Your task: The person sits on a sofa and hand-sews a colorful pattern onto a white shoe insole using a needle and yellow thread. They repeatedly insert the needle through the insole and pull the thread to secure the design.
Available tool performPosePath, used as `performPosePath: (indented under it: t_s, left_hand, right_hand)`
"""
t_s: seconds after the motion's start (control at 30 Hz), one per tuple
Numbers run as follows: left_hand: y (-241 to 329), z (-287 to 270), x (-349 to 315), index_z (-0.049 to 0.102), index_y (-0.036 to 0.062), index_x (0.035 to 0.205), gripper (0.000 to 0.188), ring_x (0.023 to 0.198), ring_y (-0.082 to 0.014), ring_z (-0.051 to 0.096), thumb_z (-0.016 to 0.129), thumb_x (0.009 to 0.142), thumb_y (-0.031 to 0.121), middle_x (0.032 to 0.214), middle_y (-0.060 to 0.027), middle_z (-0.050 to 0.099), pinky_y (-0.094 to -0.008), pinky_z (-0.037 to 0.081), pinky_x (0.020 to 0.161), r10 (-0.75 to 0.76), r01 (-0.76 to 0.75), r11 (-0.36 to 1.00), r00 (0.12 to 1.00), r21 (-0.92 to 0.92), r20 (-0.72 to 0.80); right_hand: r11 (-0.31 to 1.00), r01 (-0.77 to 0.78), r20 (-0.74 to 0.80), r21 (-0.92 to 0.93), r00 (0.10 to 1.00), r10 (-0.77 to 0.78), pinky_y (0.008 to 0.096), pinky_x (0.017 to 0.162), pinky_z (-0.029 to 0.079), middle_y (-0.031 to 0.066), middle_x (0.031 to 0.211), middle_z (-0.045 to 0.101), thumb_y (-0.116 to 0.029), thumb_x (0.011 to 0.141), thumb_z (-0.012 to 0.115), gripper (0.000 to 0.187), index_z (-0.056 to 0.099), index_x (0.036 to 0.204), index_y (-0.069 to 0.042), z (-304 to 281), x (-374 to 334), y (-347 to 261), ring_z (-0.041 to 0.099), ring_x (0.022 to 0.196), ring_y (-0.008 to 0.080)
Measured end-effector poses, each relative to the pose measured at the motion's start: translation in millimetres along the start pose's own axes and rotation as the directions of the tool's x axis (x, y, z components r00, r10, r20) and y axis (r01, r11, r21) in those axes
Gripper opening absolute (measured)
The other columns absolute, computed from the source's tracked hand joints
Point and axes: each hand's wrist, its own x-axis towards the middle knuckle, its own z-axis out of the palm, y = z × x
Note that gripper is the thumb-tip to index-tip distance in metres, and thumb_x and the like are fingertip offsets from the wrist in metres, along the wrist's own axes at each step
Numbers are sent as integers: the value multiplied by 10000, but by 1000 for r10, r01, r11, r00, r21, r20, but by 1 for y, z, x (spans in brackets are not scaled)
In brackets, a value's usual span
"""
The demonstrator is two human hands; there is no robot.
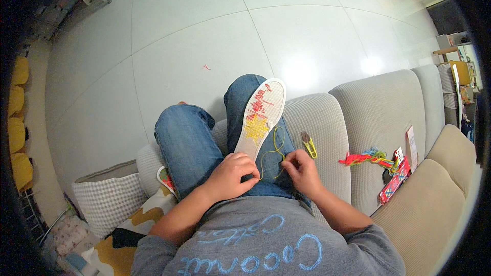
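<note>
A white insole (276, 97) rests on my right thigh, its upper part cross-stitched in red and its middle in yellow. My left hand (231, 175) lies over the insole's lower end, with thumb and fingers pinched together at a yellow-green thread (276, 149). Loops of this thread run from the insole across my jeans to both hands. To the right of the insole, my right hand (304, 173) pinches the thread between thumb and forefinger. Whether a needle is in either hand is too small to tell. Thread snips (309, 145) with yellow-green handles lie on the sofa beside my right hand.
Colourful thread skeins (369, 158) and a red patterned packet (395, 181) lie on the grey sofa (386, 105) at right. Part of another insole (167, 179) shows beside my left thigh. A checked cushion (110, 199) sits at left. A red scrap (206, 67) lies on the tiled floor.
</note>
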Motion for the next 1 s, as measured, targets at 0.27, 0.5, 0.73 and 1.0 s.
performPosePath:
  t_s: [0.27, 0.5, 0.73, 1.0]
  left_hand:
    - [-11, -8, 8, 540, 33, 985, 346, 780, -165, 570, 741, 707, 82, 840, -86, 589, -289, 477, 696, -342, 339, 936, 807, -96, -481]
    - [-13, -3, 40, 488, 4, 1059, 510, 778, -177, 620, 792, 670, 134, 886, -103, 625, -309, 502, 676, -519, 511, 851, 784, -121, -340]
    - [0, -21, 32, 490, -15, 1022, 286, 849, -166, 625, 659, 811, 78, 995, -114, 623, -286, 488, 761, -414, 181, 746, 879, -641, -234]
    - [59, -59, 9, 387, 10, 1169, 390, 835, -230, 645, 591, 839, 47, 1057, -155, 586, -373, 580, 642, -412, 96, 524, 898, -846, -153]
  right_hand:
    - [449, 6, -9, 894, 1000, 5, 320, 669, 472, 93, 799, 559, -160, 953, 454, 106, 419, 897, -76, -47, 13, -24, 540, 703, 175]
    - [500, 273, -367, 822, 925, 99, 197, 432, 274, -6, 657, 420, -186, 946, 490, 113, 433, 885, -109, -100, 22, -54, 327, 521, 61]
    - [604, 251, -325, 756, 945, 15, 192, 400, 271, -11, 628, 435, -92, 917, 486, 178, 484, 1094, -69, -87, 45, -86, 339, 478, 46]
    - [551, -83, 254, 830, 937, -241, 210, 486, 333, -17, 662, 523, -173, 894, 576, 197, 627, 986, -6, -16, 60, -113, 421, 547, 53]
